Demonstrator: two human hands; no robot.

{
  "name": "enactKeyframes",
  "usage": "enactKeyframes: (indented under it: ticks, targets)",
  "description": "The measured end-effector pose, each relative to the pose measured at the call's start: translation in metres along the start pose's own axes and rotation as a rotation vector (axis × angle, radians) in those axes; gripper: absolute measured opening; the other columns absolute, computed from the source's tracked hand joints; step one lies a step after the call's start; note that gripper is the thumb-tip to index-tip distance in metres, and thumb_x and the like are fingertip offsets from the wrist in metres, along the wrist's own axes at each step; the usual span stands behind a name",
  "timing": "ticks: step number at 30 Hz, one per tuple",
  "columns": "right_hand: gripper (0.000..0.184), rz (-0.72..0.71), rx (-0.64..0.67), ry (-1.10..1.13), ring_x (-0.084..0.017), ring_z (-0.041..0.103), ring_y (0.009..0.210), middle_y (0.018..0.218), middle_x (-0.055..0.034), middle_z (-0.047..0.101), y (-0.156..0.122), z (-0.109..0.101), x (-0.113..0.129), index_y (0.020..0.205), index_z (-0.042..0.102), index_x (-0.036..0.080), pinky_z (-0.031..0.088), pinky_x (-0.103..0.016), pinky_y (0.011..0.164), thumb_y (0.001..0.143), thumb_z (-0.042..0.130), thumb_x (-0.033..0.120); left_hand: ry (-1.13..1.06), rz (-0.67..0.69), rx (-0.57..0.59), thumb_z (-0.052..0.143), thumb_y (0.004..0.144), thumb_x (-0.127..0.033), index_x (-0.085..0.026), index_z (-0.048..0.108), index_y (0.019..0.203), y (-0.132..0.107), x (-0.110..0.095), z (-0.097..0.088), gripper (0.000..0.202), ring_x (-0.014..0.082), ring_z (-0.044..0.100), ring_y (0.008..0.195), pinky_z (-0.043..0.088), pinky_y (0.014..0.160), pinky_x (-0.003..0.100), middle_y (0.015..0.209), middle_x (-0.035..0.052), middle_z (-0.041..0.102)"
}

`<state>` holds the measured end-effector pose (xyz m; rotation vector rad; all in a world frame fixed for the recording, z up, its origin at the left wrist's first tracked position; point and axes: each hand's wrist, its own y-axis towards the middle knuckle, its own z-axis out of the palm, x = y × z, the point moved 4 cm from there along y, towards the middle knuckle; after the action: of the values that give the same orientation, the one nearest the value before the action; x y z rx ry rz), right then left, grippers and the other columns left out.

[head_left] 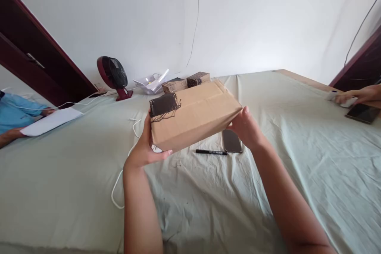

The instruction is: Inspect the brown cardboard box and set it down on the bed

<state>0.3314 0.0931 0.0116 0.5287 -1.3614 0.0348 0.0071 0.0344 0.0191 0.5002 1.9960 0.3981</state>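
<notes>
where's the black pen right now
In the head view the black pen lies on the pale green sheet near the centre, just below the held cardboard box and left of the dark phone.

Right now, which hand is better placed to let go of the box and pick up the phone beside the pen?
Probably the right hand: it grips the right end of the cardboard box, and the phone lies on the sheet just beside it. The left hand holds the far end, past the pen.
</notes>
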Motion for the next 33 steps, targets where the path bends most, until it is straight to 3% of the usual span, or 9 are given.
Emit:
enactKeyframes:
  ticks: [5,10,12,15,18,21,24,28,33]
  targets:
    - [0.064,0.010,-0.086,-0.133,-0.037,0.038,0.162,0.171,0.0057,0.046,-0.001,-0.002,0.006,0.159,0.054,0.045,0.040,-0.066,0.127,0.097,0.067,0.056,0.348,-0.055,-0.126,0.093,0.069,-0.037,-0.029,0.057,0.148,0.001,-0.010,-0.006,0.087,0.0420,0.038,0.157,0.032,0.133,0.059,0.165,0.0136,0.036]
    - [0.084,-0.118,-0.029,-0.216,-0.033,0.032,0.165,0.176,0.0051,0.036,0.000,0.006,0.017,0.165,0.048,0.041,0.032,-0.056,0.134,0.087,0.078,0.030,0.125,-0.161,0.044,0.095,0.071,-0.046,-0.030,0.054,0.153,-0.003,-0.009,-0.007,0.093,0.0360,0.056,0.140,0.060,0.109,0.048,0.152,0.0138,0.046]
    - [0.082,-0.145,-0.029,-0.245,-0.033,0.026,0.167,0.177,0.0035,0.034,0.000,0.008,0.019,0.165,0.048,0.039,0.039,-0.055,0.131,0.089,0.079,0.032,-0.080,-0.157,0.088,0.092,0.073,-0.060,-0.028,0.060,0.150,-0.004,-0.006,-0.007,0.089,0.0373,0.057,0.140,0.063,0.106,0.045,0.157,0.0152,0.044]
    - [0.075,-0.134,-0.002,-0.218,-0.034,0.028,0.166,0.175,0.0019,0.040,-0.003,0.009,0.020,0.163,0.052,0.037,0.050,-0.055,0.123,0.093,0.078,0.040,-0.176,-0.157,-0.085,0.073,0.090,-0.070,-0.021,0.075,0.132,-0.001,-0.001,-0.011,0.065,0.0368,0.061,0.138,0.062,0.105,0.042,0.151,0.0159,0.056]
    - [0.068,-0.102,-0.008,-0.147,-0.036,0.040,0.161,0.172,0.0032,0.044,-0.006,0.012,0.020,0.162,0.051,0.041,0.059,-0.055,0.114,0.098,0.073,0.052,-0.089,-0.128,-0.255,0.075,0.091,-0.060,-0.019,0.082,0.109,0.003,-0.004,-0.012,0.045,0.0365,0.058,0.143,0.060,0.108,0.039,0.146,0.0133,0.063]
    - [0.069,-0.067,-0.056,-0.091,-0.037,0.044,0.158,0.172,0.0031,0.045,-0.006,0.015,0.017,0.165,0.047,0.042,0.061,-0.054,0.110,0.101,0.067,0.060,-0.089,-0.062,-0.244,0.082,0.085,-0.052,-0.019,0.080,0.088,0.006,-0.014,-0.007,0.033,0.0383,0.056,0.146,0.059,0.111,0.042,0.158,0.0108,0.057]
    - [0.068,-0.007,-0.084,-0.038,-0.038,0.053,0.152,0.161,-0.0033,0.059,-0.003,0.015,0.008,0.158,0.056,0.035,0.058,-0.055,0.115,0.098,0.071,0.063,-0.130,-0.007,-0.204,0.089,0.078,-0.047,-0.019,0.074,0.073,0.005,-0.020,-0.005,0.032,0.0403,0.054,0.149,0.055,0.118,0.048,0.165,0.0099,0.052]
    - [0.070,0.054,-0.079,-0.039,-0.043,0.062,0.141,0.147,-0.0101,0.071,-0.001,0.006,-0.002,0.145,0.065,0.028,0.058,-0.059,0.113,0.089,0.079,0.067,-0.190,0.009,-0.163,0.097,0.070,-0.043,-0.022,0.081,0.078,0.002,-0.010,-0.007,0.028,0.0430,0.056,0.148,0.049,0.124,0.056,0.157,0.0117,0.062]
    - [0.080,-0.038,-0.134,-0.086,-0.045,0.062,0.140,0.144,-0.0118,0.071,-0.004,-0.007,0.003,0.146,0.063,0.028,0.057,-0.060,0.112,0.082,0.083,0.072,-0.388,0.079,-0.310,0.096,0.072,-0.053,-0.031,0.087,0.095,-0.005,-0.001,-0.021,0.033,0.0407,0.066,0.138,0.058,0.114,0.061,0.136,0.0086,0.076]
